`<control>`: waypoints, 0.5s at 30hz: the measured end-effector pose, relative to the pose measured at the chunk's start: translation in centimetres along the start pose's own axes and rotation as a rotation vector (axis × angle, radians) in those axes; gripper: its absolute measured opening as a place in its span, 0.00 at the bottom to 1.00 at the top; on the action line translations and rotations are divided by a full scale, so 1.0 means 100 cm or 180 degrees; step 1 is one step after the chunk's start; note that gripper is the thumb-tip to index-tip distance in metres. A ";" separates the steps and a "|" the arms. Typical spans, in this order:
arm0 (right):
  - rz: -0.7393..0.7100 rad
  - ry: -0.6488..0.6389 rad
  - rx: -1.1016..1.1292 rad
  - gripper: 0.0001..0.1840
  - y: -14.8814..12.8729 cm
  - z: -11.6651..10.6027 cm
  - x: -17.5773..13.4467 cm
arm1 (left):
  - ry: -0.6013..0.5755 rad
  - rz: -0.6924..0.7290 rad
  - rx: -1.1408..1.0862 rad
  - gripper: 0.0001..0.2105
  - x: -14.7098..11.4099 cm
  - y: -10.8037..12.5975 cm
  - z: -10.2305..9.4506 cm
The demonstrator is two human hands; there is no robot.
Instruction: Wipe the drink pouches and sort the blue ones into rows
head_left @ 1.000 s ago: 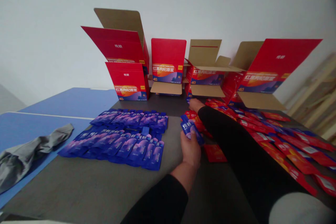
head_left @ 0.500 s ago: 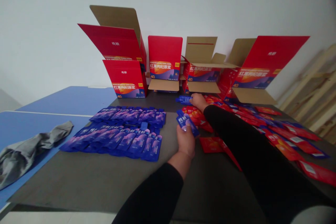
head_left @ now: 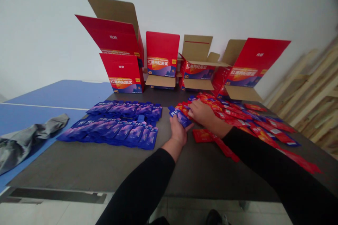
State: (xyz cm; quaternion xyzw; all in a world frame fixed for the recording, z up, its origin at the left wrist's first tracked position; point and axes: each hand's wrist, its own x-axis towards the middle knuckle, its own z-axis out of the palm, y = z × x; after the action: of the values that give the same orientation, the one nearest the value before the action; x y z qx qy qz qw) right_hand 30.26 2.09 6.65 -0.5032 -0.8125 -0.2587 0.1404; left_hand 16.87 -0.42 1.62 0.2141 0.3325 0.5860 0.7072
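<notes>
My left hand (head_left: 179, 132) is closed on a blue spouted pouch (head_left: 180, 116) with white lettering, held above the table's middle. Close to its right side, my right hand (head_left: 202, 112) is closed, its fingertips near the pouch's edge; what they grip is hidden. Beneath and behind the right hand lies a heap of red pouches (head_left: 235, 113), mixed with some blue ones. Two overlapping rows of blue pouches lie on the left, a back row (head_left: 124, 108) and a front row (head_left: 113, 132). A few red pouches (head_left: 202, 135) rest just right of my left wrist.
Red cartons stand along the back: a stacked pair at left (head_left: 124, 74), others in the middle (head_left: 161, 54) and an open-flapped one at right (head_left: 245, 72). A grey cloth (head_left: 34, 139) lies on the blue table (head_left: 76, 93). Wooden slats (head_left: 303, 88) lean at right.
My right hand has drawn back from the blue pouches near the cartons toward my left hand. Those blue pouches no longer lie at that spot. The view has shifted slightly.
</notes>
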 end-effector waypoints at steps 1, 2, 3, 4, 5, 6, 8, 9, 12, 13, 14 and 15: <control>-0.0243 0.0033 -0.0029 0.10 -0.004 0.002 -0.010 | -0.0075 -0.0047 -0.0013 0.16 -0.002 0.002 0.001; -0.0480 0.0055 -0.0043 0.11 -0.006 0.004 -0.019 | -0.0144 -0.0091 -0.0012 0.17 -0.003 0.003 0.001; -0.0695 0.0069 -0.0043 0.12 -0.008 0.006 -0.027 | -0.0204 -0.0128 0.0002 0.18 -0.004 0.003 0.002; -0.0885 0.0081 -0.0017 0.13 -0.009 0.008 -0.034 | -0.0254 -0.0154 0.0024 0.18 -0.005 0.003 0.002; -0.1042 0.0105 0.0043 0.14 -0.009 0.009 -0.040 | -0.0287 -0.0171 0.0051 0.18 -0.005 0.003 0.002; -0.1159 0.0136 0.0138 0.14 -0.009 0.009 -0.044 | -0.0303 -0.0181 0.0082 0.19 -0.005 0.002 0.002; -0.1344 0.0196 0.0484 0.14 -0.007 0.008 -0.050 | -0.0299 -0.0147 0.0111 0.22 -0.002 0.001 0.001; -0.1420 0.0208 0.0720 0.13 -0.006 0.007 -0.051 | -0.0275 -0.0110 0.0104 0.24 -0.001 0.000 0.000; -0.1172 0.0128 0.1311 0.15 0.006 0.006 -0.040 | -0.0245 0.0035 0.0031 0.27 0.003 0.001 -0.002; -0.0819 0.0064 0.1379 0.16 0.013 0.008 -0.033 | -0.0265 0.0073 0.0011 0.28 0.003 0.002 -0.003; -0.0313 -0.0011 0.1353 0.17 0.021 0.011 -0.023 | -0.0289 0.0100 0.0001 0.29 0.003 0.003 -0.003; 0.0270 -0.0125 0.1249 0.17 0.031 0.016 -0.012 | -0.0329 0.0129 0.0000 0.30 0.002 0.003 -0.003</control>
State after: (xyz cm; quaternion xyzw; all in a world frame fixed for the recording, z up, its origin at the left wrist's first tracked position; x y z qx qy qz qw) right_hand 33.65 3.17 5.62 -0.5049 -0.8280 -0.0793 0.2306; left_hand 16.49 -0.15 1.61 0.2508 0.2912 0.5883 0.7115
